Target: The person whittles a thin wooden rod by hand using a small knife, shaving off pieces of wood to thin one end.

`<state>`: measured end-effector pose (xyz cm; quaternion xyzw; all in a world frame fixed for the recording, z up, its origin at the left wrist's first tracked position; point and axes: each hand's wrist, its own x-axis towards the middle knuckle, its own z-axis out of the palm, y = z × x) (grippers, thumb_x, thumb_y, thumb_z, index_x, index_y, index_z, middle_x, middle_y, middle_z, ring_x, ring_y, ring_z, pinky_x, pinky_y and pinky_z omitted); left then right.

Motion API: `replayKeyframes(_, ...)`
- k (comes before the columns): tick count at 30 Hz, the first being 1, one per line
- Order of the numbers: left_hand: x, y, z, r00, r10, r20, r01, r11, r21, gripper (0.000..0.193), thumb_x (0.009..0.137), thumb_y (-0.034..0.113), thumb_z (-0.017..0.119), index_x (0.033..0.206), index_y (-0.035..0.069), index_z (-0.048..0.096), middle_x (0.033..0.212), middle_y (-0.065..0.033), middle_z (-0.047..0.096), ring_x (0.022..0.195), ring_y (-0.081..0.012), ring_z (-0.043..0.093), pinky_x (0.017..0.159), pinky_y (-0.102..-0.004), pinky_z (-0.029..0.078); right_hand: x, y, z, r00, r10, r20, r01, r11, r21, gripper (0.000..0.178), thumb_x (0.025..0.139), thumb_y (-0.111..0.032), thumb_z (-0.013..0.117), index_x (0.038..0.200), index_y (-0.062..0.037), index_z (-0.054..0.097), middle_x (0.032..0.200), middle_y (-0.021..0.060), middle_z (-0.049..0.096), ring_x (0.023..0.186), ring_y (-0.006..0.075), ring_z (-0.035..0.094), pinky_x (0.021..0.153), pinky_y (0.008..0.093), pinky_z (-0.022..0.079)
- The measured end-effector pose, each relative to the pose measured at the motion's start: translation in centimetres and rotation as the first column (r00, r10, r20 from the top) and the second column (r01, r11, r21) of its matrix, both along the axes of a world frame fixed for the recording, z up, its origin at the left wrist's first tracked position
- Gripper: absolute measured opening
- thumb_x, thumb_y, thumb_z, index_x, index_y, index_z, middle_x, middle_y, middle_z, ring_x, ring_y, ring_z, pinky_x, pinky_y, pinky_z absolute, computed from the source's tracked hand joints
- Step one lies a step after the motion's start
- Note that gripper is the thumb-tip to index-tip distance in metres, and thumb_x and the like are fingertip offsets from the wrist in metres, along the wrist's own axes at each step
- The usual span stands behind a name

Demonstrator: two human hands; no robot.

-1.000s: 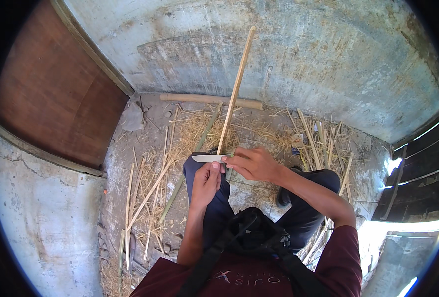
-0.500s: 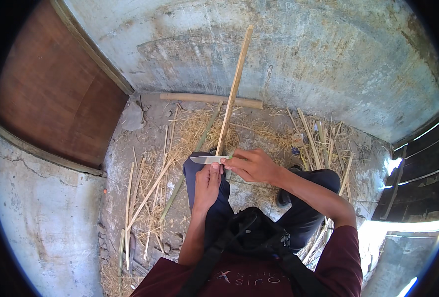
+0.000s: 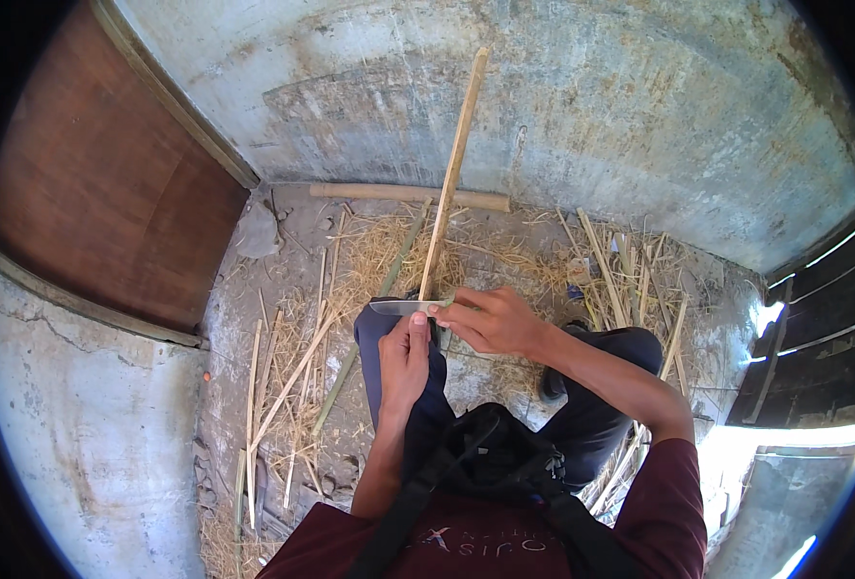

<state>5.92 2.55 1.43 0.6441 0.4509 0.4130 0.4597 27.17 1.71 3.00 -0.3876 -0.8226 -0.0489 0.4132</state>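
A long pale bamboo strip (image 3: 455,169) slants up and away from my hands toward the far wall. Across its near end lies a knife (image 3: 400,308), blade pointing left, with a bit of green at its handle. My right hand (image 3: 493,320) is closed around that handle, covering most of it. Just below the blade, my left hand (image 3: 405,362) is closed on the strip's near end, thumb up against the knife. The fingers under that thumb are mostly hidden. Both hands are over my left knee (image 3: 371,333).
Wood shavings (image 3: 379,253) and several bamboo strips (image 3: 297,376) litter the floor at left; another pile of strips (image 3: 609,265) lies at right. A bamboo pole (image 3: 350,191) runs along the foot of the stained wall (image 3: 620,125). A brown door panel (image 3: 109,183) stands at far left.
Hardly anything differs. The knife, the strip and both hands keep almost the same places, with only a slight shift of the whole view.
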Motion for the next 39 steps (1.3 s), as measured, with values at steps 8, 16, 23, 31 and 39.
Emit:
replayKeyframes(8,-0.9,-0.5,0.2,0.993,-0.103,0.052,0.105,0.994,-0.034,0.057,0.122,0.048,0.038,0.088,0.005,0.054,0.071,0.0033,0.044,0.059,-0.0067,0.037,0.052,-0.0284,0.03,-0.5,-0.3,-0.1,0.999,0.03,0.043,-0.028,0.998,-0.049,0.025,0.096,-0.021,0.079,0.121,-0.0184,0.078,0.089,0.0007,0.065,0.056,0.0183,0.064,0.046,0.0343,0.049)
replayKeyframes(16,-1.0,-0.5,0.9,0.992,-0.114,0.047,0.116,0.992,-0.043,0.054,0.122,0.046,0.039,0.095,0.003,0.057,0.073,0.0006,0.048,0.06,-0.0078,0.042,0.053,-0.0292,0.034,-0.7,-0.2,-0.2,1.0,0.007,0.009,-0.007,1.0,-0.023,0.027,0.094,-0.021,0.08,0.121,-0.0195,0.078,0.087,0.0005,0.064,0.056,0.0189,0.064,0.046,0.0355,0.048)
replayKeyframes(23,-0.7,-0.5,0.9,0.995,-0.072,-0.066,0.07,0.997,-0.029,0.05,0.123,0.036,0.037,0.105,-0.002,0.066,0.071,-0.0039,0.054,0.061,-0.0115,0.049,0.057,-0.0335,0.04,-0.5,-0.3,0.0,1.0,0.018,-0.011,-0.019,0.998,-0.063,0.024,0.093,-0.017,0.08,0.118,-0.0187,0.078,0.085,0.0005,0.064,0.056,0.0188,0.065,0.046,0.0352,0.049)
replayKeyframes(31,-0.5,-0.3,0.3,0.997,-0.043,-0.066,0.041,0.999,-0.03,0.05,0.122,0.035,0.036,0.1,-0.001,0.065,0.068,-0.0046,0.053,0.061,-0.0128,0.048,0.058,-0.0357,0.04,-0.5,-0.2,-0.1,0.999,0.018,-0.034,-0.02,0.998,-0.064,0.023,0.095,-0.019,0.08,0.118,-0.0173,0.078,0.086,0.0006,0.066,0.058,0.0183,0.065,0.047,0.0345,0.049)
replayKeyframes(39,0.3,-0.5,1.4,0.997,0.001,-0.078,-0.006,0.998,-0.06,0.05,0.122,0.033,0.04,0.096,-0.001,0.064,0.068,-0.0024,0.052,0.062,-0.0104,0.045,0.058,-0.0349,0.038,-0.4,-0.1,0.4,0.999,-0.032,-0.013,0.032,0.999,-0.028,0.023,0.096,-0.021,0.08,0.119,-0.0182,0.079,0.086,0.0004,0.066,0.056,0.0184,0.064,0.046,0.0343,0.048)
